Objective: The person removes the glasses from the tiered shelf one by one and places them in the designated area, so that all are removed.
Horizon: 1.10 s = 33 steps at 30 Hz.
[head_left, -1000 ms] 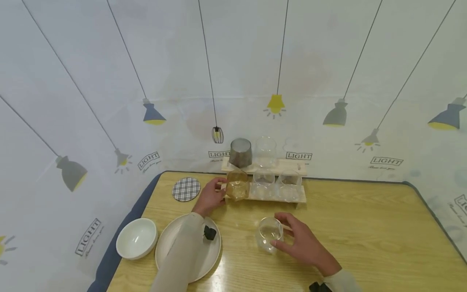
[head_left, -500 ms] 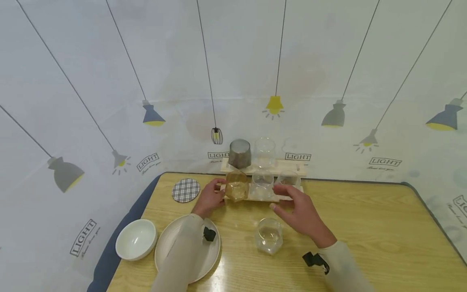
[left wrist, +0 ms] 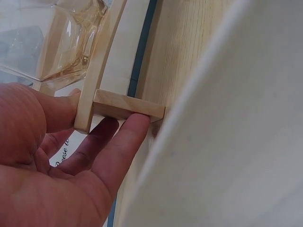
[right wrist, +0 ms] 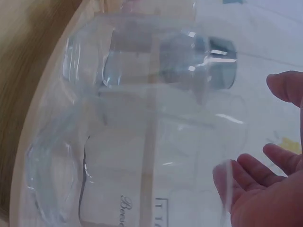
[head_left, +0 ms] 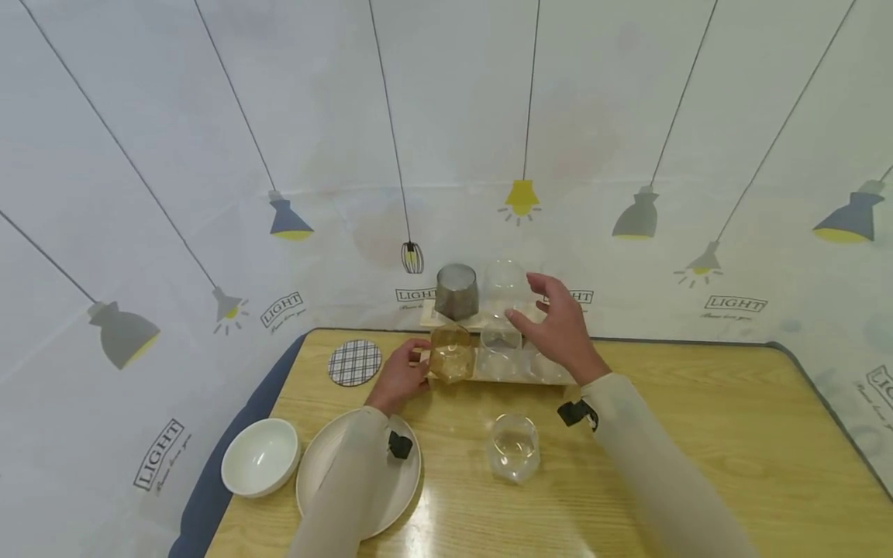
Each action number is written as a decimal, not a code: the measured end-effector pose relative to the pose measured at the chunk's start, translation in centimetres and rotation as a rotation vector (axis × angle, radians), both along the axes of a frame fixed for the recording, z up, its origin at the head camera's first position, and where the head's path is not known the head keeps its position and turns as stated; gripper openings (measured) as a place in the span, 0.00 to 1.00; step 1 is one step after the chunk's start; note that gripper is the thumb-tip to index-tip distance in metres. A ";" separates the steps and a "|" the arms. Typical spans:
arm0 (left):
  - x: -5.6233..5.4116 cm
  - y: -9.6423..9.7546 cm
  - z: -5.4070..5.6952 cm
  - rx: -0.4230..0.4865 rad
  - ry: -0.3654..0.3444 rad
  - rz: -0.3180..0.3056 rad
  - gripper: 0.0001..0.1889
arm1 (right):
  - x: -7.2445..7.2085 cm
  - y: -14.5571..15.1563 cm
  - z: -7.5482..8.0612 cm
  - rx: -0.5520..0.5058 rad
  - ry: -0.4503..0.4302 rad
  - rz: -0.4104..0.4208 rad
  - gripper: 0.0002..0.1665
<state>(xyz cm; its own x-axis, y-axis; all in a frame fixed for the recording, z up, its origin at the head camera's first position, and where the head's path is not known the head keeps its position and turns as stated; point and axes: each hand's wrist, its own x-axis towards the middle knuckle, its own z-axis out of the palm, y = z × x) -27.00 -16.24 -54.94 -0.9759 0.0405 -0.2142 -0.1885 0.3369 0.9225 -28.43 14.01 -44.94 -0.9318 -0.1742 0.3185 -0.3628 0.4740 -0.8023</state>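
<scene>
A two-tier wooden rack (head_left: 551, 380) holds drinking glasses. My left hand (head_left: 401, 378) grips its left end; in the left wrist view the thumb is at the shelf board (left wrist: 86, 106) and fingertips press the support below. Right beside it stands an amber glass (head_left: 452, 355) on the lower tier. My right hand (head_left: 563, 329), thumb and fingers spread and holding nothing, is over the rack's right side, near a clear glass (head_left: 504, 279) on the upper tier. Two clear glasses (right wrist: 109, 175) share the lower tier, one partly behind this hand. Upper left is a grey glass (head_left: 456, 293).
Another clear glass (head_left: 514, 448) stands on the wooden table (head_left: 698, 434) before the rack. At left are a white bowl (head_left: 261, 457), a plate (head_left: 401, 496) under the left forearm and a checked round coaster (head_left: 354, 363). A printed wall covering (head_left: 593, 116) rises behind the rack.
My right hand has left the clear glass on the table and moved up and away to the rack's upper tier. The left hand has stayed on the rack's end.
</scene>
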 end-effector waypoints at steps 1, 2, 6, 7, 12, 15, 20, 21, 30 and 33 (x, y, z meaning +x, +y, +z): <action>0.0 0.0 0.0 0.002 -0.003 0.001 0.18 | -0.6 -0.1 0.0 0.011 -0.016 -0.009 0.47; -0.1 0.0 0.0 0.006 -0.006 0.001 0.18 | -1.2 -0.3 -0.1 0.023 -0.032 -0.022 0.48; -0.2 0.0 0.0 0.000 -0.007 -0.001 0.18 | -3.0 -0.7 -0.1 0.066 -0.084 -0.057 0.53; -0.3 0.0 0.0 -0.003 -0.004 -0.002 0.18 | -3.4 -0.8 0.0 0.079 -0.098 -0.053 0.55; -0.4 0.0 0.1 0.001 0.000 0.002 0.18 | -4.7 -1.3 -0.1 0.113 -0.155 -0.021 0.59; -0.4 0.1 0.0 0.001 0.006 -0.001 0.18 | -5.1 -1.4 -0.2 0.114 -0.174 -0.020 0.56; -0.4 0.1 -0.3 -0.010 0.019 -0.009 0.18 | -4.9 -1.3 -0.4 0.106 -0.164 -0.022 0.52; -0.4 0.1 -0.4 -0.007 0.016 -0.007 0.18 | -4.9 -1.3 -0.5 0.105 -0.158 -0.020 0.52; 0.1 0.1 -0.2 0.055 0.003 -0.003 0.17 | -3.4 -0.6 0.7 0.023 -0.105 -0.029 0.51; 0.1 -0.1 0.0 0.077 -0.003 -0.008 0.18 | -2.3 -0.2 1.9 0.016 -0.089 -0.018 0.52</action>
<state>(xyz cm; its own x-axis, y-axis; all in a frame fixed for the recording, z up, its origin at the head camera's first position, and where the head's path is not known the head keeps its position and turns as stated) -26.93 -16.30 -54.96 -0.9749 0.0651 -0.2127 -0.1884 0.2664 0.9453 -30.73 13.84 -43.04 -0.9592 -0.1621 0.2317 -0.2821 0.4926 -0.8232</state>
